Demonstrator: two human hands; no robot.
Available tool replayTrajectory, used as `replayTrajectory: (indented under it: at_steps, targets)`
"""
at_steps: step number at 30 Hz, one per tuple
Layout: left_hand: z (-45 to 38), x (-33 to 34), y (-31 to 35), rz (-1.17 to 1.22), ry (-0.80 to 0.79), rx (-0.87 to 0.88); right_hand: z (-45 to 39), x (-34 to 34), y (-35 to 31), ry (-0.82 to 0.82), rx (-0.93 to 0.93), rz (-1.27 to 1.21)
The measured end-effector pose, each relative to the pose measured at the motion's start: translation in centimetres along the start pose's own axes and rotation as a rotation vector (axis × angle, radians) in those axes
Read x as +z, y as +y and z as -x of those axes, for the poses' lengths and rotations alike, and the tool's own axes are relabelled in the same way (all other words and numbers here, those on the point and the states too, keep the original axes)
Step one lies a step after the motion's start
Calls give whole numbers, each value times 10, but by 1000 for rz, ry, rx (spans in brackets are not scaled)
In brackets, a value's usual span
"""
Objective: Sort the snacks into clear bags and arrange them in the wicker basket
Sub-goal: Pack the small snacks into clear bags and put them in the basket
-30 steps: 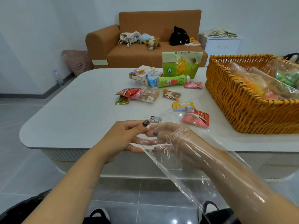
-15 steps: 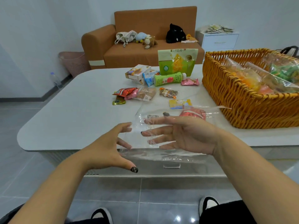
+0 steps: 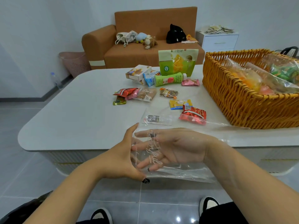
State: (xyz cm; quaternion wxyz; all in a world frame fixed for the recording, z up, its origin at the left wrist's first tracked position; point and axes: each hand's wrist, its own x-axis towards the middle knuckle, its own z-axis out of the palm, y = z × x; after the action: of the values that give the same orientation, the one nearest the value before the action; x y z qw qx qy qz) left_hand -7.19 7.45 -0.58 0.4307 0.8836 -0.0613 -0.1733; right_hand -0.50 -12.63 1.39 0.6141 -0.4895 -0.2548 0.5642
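Observation:
I hold a clear bag (image 3: 186, 168) with white script print just off the table's front edge. My left hand (image 3: 123, 159) spans its left edge, thumb at the bottom and fingers at the top. My right hand (image 3: 176, 149) shows through the plastic with its fingers spread. Loose snacks lie on the white table (image 3: 72, 110): a red packet (image 3: 193, 114), a yellow packet (image 3: 179, 104) and a small black packet (image 3: 153, 118) are nearest. The wicker basket (image 3: 242, 107) stands at the right and holds filled clear bags (image 3: 252, 78).
Farther back lie a green pouch (image 3: 177, 62), a green bottle (image 3: 168, 79), small boxes (image 3: 138, 72), a pink packet (image 3: 190, 82) and several more packets (image 3: 137, 94). Clear plastic (image 3: 215, 124) lies flat by the basket. A brown sofa (image 3: 129, 54) stands behind the table.
The bag was sleeved over my right forearm, then came off. My left hand has closed in on its left edge, and my right hand now sits flat against the plastic.

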Motion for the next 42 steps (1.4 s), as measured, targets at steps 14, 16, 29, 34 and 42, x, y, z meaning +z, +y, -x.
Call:
replayTrajectory:
  at_steps: [14, 16, 29, 34, 42]
  targets:
    - [6, -15, -15, 62, 263, -168, 21, -23, -32, 566, -36, 127]
    - [6, -21, -20, 63, 392, -192, 30, -34, -38, 756, -120, 146]
    - [4, -38, -31, 384, 653, -324, 19, -129, 25, 1140, 382, 1248]
    - [3, -41, -33, 453, 660, -312, 13, -118, 20, 1339, 311, 1352]
    - [-2, -42, -29, 433, 655, -297, 9, -121, 31, 1342, 349, 1435]
